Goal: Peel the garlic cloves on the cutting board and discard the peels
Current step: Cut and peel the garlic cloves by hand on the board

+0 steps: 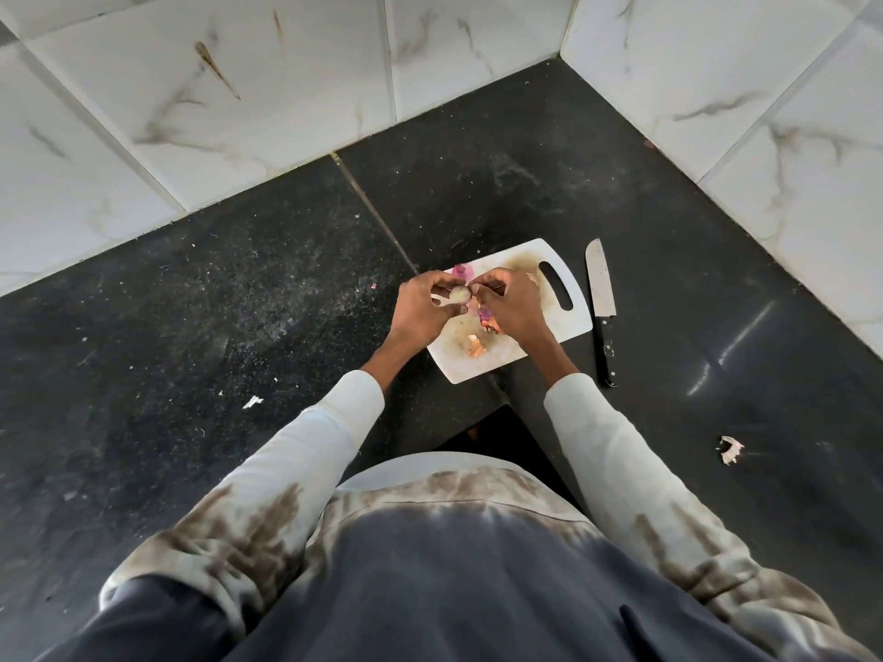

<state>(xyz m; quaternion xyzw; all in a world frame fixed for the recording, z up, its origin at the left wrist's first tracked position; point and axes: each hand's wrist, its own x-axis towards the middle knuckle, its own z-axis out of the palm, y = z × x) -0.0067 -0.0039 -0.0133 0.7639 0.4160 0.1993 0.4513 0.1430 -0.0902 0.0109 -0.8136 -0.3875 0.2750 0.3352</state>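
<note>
A white cutting board (pixel 564 322) with a handle slot lies on the black counter. Above its left part my left hand (pixel 420 310) holds a pale garlic clove (pixel 458 293) between thumb and fingers. My right hand (pixel 509 303) meets it from the right, its fingertips pinching at the clove's end where the skin is. Loose peels (pixel 475 347) in pink and orange tones lie on the board below the hands. A purple-skinned piece (pixel 461 269) sits at the board's far edge. My hands hide the middle of the board.
A knife (pixel 603 310) with a black handle lies right of the board, blade pointing away. A stray peel (pixel 731 449) lies on the counter at the right, a small scrap (pixel 252 401) at the left. Tiled walls (pixel 286 88) close the corner behind.
</note>
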